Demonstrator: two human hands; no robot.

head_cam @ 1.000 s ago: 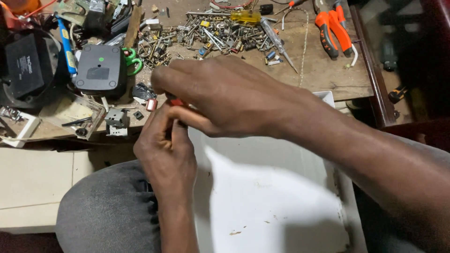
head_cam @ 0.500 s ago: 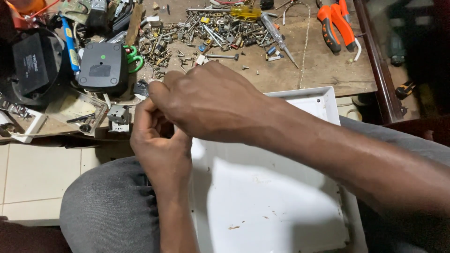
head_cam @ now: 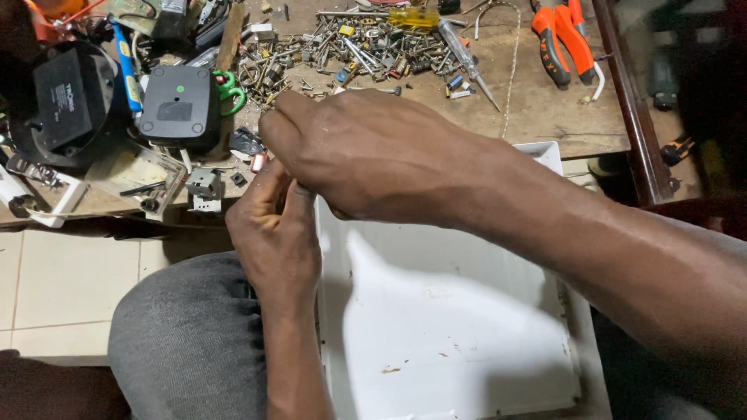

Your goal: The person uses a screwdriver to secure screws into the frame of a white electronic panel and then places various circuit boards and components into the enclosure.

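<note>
White plastic panel (head_cam: 443,327) on grey trousers (head_cam: 187,334); brown wooden bench (head_cam: 545,101); orange-handled pliers (head_cam: 564,39); yellow-handled screwdriver (head_cam: 436,22); black box (head_cam: 179,105) with a green dot; green-handled tool (head_cam: 231,89); silvery screws (head_cam: 350,47); pale floor tiles (head_cam: 62,280).

Smooth, seemingly plastic white panel (head_cam: 451,311); worn matt wooden bench (head_cam: 545,109).

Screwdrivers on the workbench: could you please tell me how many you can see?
2: a yellow-handled screwdriver at the top centre beside the heap of screws, and a blue-handled one at the top left by the black boxes. The clutter may hide others.
</note>
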